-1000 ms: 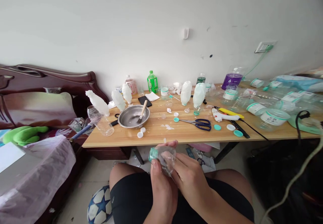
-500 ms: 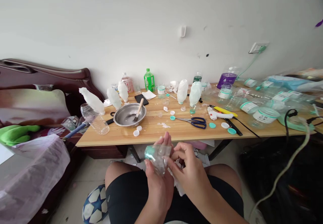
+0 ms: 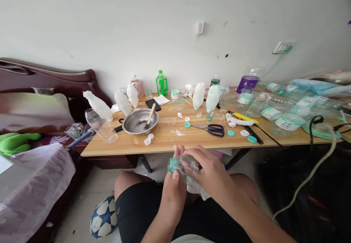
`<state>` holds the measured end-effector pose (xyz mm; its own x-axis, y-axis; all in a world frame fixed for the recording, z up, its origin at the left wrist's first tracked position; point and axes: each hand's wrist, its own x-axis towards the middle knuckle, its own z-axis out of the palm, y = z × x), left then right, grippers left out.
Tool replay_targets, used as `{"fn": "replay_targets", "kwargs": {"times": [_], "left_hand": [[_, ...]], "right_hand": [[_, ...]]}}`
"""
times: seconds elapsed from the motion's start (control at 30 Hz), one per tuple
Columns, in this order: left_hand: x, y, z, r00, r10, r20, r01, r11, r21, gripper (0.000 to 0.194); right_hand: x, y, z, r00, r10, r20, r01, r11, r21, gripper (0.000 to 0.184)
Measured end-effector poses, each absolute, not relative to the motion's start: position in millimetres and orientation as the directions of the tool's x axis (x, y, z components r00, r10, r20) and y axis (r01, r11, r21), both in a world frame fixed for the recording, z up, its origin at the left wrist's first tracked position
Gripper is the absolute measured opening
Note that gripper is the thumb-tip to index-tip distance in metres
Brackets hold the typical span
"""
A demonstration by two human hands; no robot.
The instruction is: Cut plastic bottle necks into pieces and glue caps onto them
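Observation:
Over my lap, my left hand [image 3: 174, 188] is closed around a clear plastic bottle piece [image 3: 186, 163] with a teal end pointing left. My right hand [image 3: 210, 170] grips its wider end from the right; some fingertips show through the plastic, and I cannot tell whether they are inside or behind it. White paper [image 3: 194, 188] hangs below the right hand, partly hidden. Beyond the hands, on the wooden table [image 3: 164, 145], lie dark-handled scissors [image 3: 215, 129] and a steel bowl [image 3: 131, 123] with a brush [image 3: 150, 117] in it.
Several white-covered bottle shapes [image 3: 197, 96] stand along the table. A white glue gun [image 3: 238, 120], loose caps [image 3: 230, 133] and a black strip [image 3: 254, 135] lie right of the scissors. Clear bottles [image 3: 289, 122] crowd the right side. A ball [image 3: 103, 217] rests on the floor.
My right hand has moved from a pinch beside the bottle piece to a grip over its wider end. The piece has shifted slightly right and lies more level.

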<state>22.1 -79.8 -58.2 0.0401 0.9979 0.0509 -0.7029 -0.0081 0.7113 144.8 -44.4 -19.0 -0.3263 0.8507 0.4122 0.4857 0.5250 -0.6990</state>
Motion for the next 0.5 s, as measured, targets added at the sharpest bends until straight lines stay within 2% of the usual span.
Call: {"fn": "replay_targets", "kwargs": {"times": [0.1,0.23,0.33,0.5], "left_hand": [[19,-78,-55,0.14,0.99,0.027,-0.703,0.08,0.707,0.05],[17,-79,-56,0.137,0.99,0.017,-0.709,0.086,0.7,0.048],[16,-82,-59,0.118,0.993,-0.011,-0.685,0.089,0.723,0.05],[9,-88,-56,0.043,0.997,-0.058,-0.526,0.072,0.847,0.051]], "right_hand": [[146,-40,-16,-0.391,0.836,0.384,0.486,0.542,-0.685,0.029],[145,-39,-10,-0.436,0.848,0.302,0.525,0.512,-0.68,0.031],[145,-40,-4,-0.437,0.865,0.246,0.563,0.476,-0.675,0.024],[147,-43,0,-0.469,0.857,0.215,0.561,0.477,-0.677,0.01]]}}
